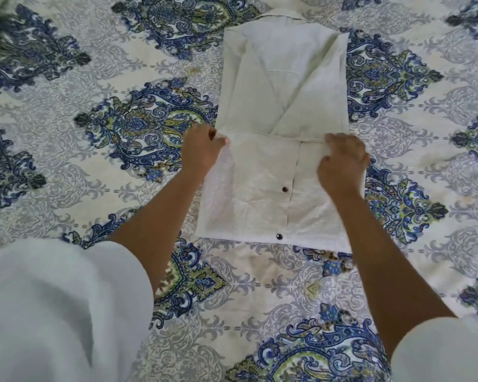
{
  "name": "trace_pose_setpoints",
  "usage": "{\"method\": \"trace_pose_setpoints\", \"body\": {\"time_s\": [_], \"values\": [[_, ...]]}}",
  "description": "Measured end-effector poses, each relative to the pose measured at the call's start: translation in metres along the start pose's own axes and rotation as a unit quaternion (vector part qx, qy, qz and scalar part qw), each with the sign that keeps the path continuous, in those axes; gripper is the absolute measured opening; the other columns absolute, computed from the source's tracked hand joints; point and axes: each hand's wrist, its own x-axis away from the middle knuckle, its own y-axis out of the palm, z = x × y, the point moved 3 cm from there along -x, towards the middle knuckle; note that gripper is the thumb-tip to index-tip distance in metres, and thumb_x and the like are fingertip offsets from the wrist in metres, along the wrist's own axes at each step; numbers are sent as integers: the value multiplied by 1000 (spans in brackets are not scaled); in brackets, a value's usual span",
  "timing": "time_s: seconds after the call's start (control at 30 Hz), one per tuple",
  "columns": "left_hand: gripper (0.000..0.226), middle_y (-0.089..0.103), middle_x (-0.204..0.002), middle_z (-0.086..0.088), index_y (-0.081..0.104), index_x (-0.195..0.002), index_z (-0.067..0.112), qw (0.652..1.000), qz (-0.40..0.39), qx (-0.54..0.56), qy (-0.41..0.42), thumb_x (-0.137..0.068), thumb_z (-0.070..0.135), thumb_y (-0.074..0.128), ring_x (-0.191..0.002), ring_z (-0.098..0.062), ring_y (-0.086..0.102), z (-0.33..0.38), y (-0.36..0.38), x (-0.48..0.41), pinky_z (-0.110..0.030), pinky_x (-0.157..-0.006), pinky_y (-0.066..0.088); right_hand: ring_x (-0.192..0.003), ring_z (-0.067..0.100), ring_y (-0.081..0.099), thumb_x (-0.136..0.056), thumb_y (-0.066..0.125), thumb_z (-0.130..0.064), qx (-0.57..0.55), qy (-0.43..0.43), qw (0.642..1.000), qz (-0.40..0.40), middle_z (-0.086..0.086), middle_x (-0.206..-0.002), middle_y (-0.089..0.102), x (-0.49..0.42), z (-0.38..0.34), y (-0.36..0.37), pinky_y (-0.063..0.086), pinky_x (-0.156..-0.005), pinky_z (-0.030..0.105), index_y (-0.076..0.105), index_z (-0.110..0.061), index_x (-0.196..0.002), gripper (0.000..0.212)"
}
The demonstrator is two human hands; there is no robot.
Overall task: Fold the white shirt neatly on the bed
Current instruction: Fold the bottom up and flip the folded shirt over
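A person in loose white sleeves (pixel 53 312) leaned over a bed (pixel 75 172) spread with a blue-and-green paisley cover. The left hand (pixel 202 151) was at the left end of a folded-over edge, its fingers curled and the cloth pinched between thumb and fingertips.

The white shirt (pixel 284 86) lay flat at the centre of the bed as a narrow, upright panel. Both sides were already turned in and met in a V across the back, and the collar (pixel 282 15) pointed away from the person. The lower part had been brought up over the body, so that its hem crossed the panel about halfway up. Its placket faced upward and showed two dark buttons (pixel 284 189).

The right hand (pixel 342 164) gripped the right end of the same edge, its fingers bent down into the cloth.

The folding looked well advanced, with the sides in and the bottom fold placed or being placed. What appeared to be left was to square that fold, perhaps double the panel once more towards the collar, and smooth the creases.
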Motion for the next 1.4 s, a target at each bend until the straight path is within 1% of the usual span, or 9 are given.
{"method": "trace_pose_setpoints", "body": {"time_s": [0.13,0.27,0.43,0.73,0.87,1.0,1.1,1.27,1.4], "values": [[24,46,-66,0,48,-69,14,993,-35,107,-44,-85,14,66,-60,-13,42,-1,-4,-6,-26,-55,36,-133,34,28,-87,50,-6,54,89,991,-87,14,-142,35,-19,38,-17,27,-107,47,43,-28,-137,55],[29,46,-68,0,44,-69,16,977,-20,183,-107,-80,8,70,-64,-16,43,-17,-5,-5,-27,-61,37,-104,27,55,-84,65,-16,-183,181,966,-34,14,-126,55,-24,57,-19,45,-87,34,55,-17,-126,44],[30,51,-68,0,45,-64,17,968,-37,224,-105,-83,6,66,-63,-12,48,-19,-2,-3,-26,-62,41,-83,14,52,-79,70,-9,-311,210,926,52,0,-91,59,-21,63,-16,39,-59,17,62,-7,-109,31],[17,64,-78,6,63,-101,0,967,-80,242,-24,-85,4,64,-70,-8,60,-13,1,5,-17,-58,52,-70,12,51,-77,69,2,-400,172,900,33,-6,-72,55,-22,76,-11,46,-73,33,63,-10,-93,21],[17,68,-69,13,63,-85,16,949,-74,300,-59,-86,-1,60,-71,-8,61,-25,-2,3,-16,-58,53,-68,10,50,-76,67,7,-434,130,891,32,-2,-71,57,-29,71,-12,46,-70,26,63,-16,-80,23],[25,62,-96,2,56,-111,7,975,-64,209,-34,-88,13,63,-87,-12,58,-18,3,2,-22,-72,49,-73,12,51,-80,67,-3,-346,140,927,28,0,-80,56,-27,69,-3,45,-70,28,62,-3,-109,29],[55,39,-136,-20,39,-133,3,994,40,-55,89,-89,29,60,-126,-33,38,-1,6,8,-43,-101,36,-120,27,45,-88,59,-19,-143,44,987,61,13,-128,50,-13,57,-10,39,-101,38,49,-9,-130,45],[66,3,-158,-11,1,-150,12,880,-74,-326,338,-97,44,24,-146,-28,2,8,53,44,-47,-116,2,-146,23,12,-92,14,-47,104,-202,972,-64,3,-158,16,13,19,22,9,-116,48,26,-21,-147,62],[63,-10,-157,3,-7,-149,25,865,-100,-377,317,-92,52,-2,-143,-15,-14,-12,56,30,-43,-116,-8,-147,21,-6,-99,14,-47,126,-106,981,-103,-5,-159,-4,-9,47,32,0,-116,48,2,-35,-149,53]]}}
